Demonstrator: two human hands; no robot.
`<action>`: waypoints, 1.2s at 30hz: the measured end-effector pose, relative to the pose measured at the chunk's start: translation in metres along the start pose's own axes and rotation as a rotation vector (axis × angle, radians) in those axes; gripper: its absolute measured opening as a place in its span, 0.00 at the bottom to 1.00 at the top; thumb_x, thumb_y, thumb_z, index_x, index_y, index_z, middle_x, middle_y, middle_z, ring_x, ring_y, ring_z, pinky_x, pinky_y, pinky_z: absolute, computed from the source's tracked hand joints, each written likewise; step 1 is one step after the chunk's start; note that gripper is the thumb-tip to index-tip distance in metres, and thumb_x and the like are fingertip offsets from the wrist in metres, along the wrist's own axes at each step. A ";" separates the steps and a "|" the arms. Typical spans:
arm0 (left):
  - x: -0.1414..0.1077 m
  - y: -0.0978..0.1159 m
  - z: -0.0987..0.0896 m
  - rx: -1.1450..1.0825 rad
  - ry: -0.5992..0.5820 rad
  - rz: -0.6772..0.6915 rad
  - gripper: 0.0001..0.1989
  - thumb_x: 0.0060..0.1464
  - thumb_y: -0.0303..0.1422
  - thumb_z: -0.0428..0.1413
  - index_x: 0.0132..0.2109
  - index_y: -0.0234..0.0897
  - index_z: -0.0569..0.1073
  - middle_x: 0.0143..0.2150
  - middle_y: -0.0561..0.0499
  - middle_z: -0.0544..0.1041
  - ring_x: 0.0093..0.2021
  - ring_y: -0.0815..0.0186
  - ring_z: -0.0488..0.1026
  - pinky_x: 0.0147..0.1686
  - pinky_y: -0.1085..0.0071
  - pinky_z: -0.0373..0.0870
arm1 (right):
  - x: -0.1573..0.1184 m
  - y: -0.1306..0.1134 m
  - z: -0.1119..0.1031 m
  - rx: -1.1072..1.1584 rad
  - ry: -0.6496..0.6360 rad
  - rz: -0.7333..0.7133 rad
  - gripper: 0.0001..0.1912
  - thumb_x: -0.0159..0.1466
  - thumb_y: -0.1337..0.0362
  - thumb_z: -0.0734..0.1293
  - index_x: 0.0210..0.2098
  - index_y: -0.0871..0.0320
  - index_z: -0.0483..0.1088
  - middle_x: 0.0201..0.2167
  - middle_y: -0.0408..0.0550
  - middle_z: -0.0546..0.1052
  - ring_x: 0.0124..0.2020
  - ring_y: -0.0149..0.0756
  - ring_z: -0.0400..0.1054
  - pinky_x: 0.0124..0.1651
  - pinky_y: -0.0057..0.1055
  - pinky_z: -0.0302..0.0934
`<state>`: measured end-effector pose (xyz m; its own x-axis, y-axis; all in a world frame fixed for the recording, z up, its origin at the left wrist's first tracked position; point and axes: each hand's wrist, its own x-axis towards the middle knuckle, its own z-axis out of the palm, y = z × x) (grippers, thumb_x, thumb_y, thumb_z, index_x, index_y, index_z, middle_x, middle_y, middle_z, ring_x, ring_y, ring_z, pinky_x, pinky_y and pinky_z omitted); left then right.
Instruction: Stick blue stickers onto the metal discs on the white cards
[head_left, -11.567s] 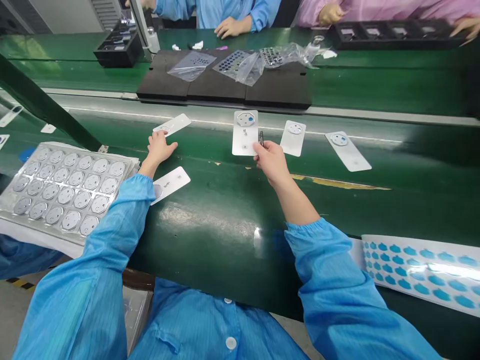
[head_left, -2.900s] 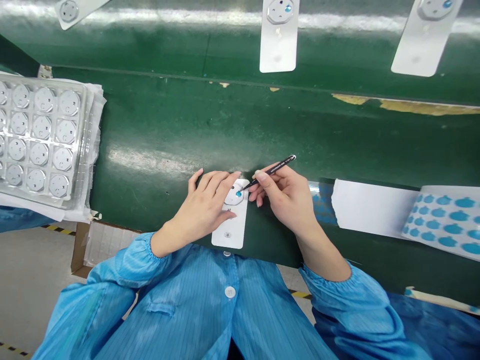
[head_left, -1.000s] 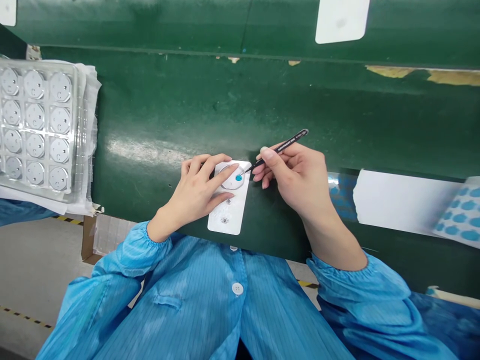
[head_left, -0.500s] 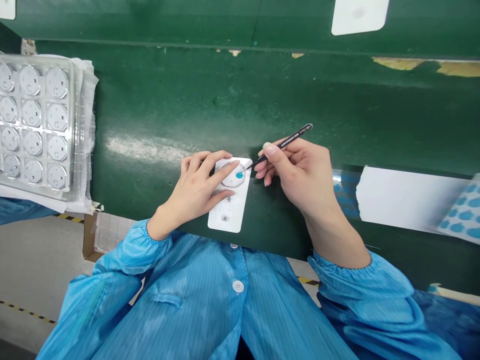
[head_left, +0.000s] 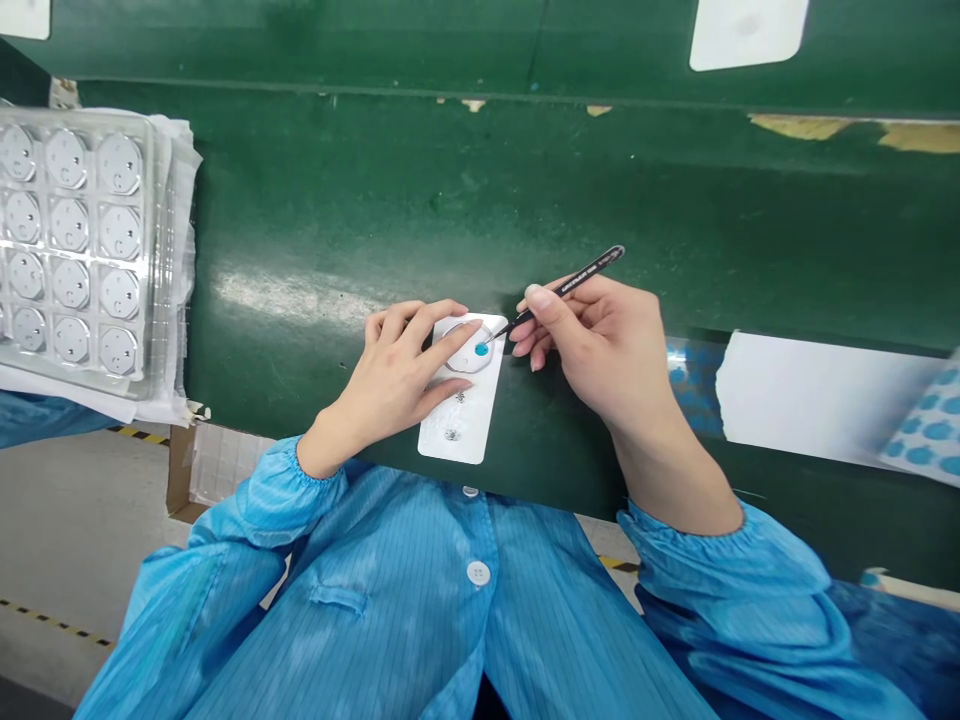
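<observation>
Card [head_left: 451, 415], white, rounded corners: on the green worktable [head_left: 337, 220], close to the near edge, its long side running slightly aslant. Upper part bears a pale disc [head_left: 465, 360] with a blue dot [head_left: 481, 349]; two small dark printed marks lower down.

Open ground: bare green surface beyond the card and both hands, as far as the seam with its yellow worn patches [head_left: 799, 126]; another bare stretch between the left hand and the tray. Close limits: table edge just below the card; torn-edged white paper [head_left: 810, 395] to the right of the right wrist, partly under a blue-dotted sheet [head_left: 930, 425] at the frame's margin.

Left hand [head_left: 390, 378]: palm down, grasping nothing, fingers spread and bent, fingertips resting on the disc and card; forearm rising from the lower left.

Right hand [head_left: 611, 345]: closed in a pinch on black tweezers [head_left: 574, 283], wrist bent inward, tool sloping down to the left, tip at the blue dot. Whether the tip touches it: cannot tell.

Further items: clear tray [head_left: 154, 250] of similar discs, far left, on white sheeting; one white card [head_left: 748, 30] at the top right, another [head_left: 26, 15] at the top left, both cut by the frame.
</observation>
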<state>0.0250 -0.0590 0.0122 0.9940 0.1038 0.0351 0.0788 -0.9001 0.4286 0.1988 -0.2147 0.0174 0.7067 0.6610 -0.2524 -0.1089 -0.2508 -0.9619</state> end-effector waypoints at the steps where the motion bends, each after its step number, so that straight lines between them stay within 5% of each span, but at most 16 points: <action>1: 0.000 0.000 0.000 0.003 0.003 0.003 0.27 0.71 0.49 0.53 0.69 0.43 0.69 0.69 0.39 0.70 0.62 0.47 0.61 0.57 0.52 0.56 | 0.000 0.000 0.000 0.001 -0.002 0.000 0.23 0.62 0.39 0.76 0.32 0.52 0.77 0.24 0.46 0.79 0.20 0.36 0.72 0.19 0.32 0.67; 36: 0.001 0.002 0.000 -0.019 0.003 -0.012 0.27 0.70 0.49 0.55 0.69 0.42 0.68 0.69 0.39 0.70 0.63 0.47 0.63 0.58 0.51 0.56 | 0.001 0.003 0.000 -0.010 -0.007 -0.017 0.24 0.62 0.38 0.76 0.32 0.52 0.77 0.24 0.45 0.79 0.20 0.35 0.72 0.19 0.32 0.67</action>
<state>0.0258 -0.0602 0.0132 0.9927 0.1160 0.0326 0.0894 -0.8907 0.4457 0.1992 -0.2153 0.0147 0.7037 0.6698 -0.2369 -0.0899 -0.2468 -0.9649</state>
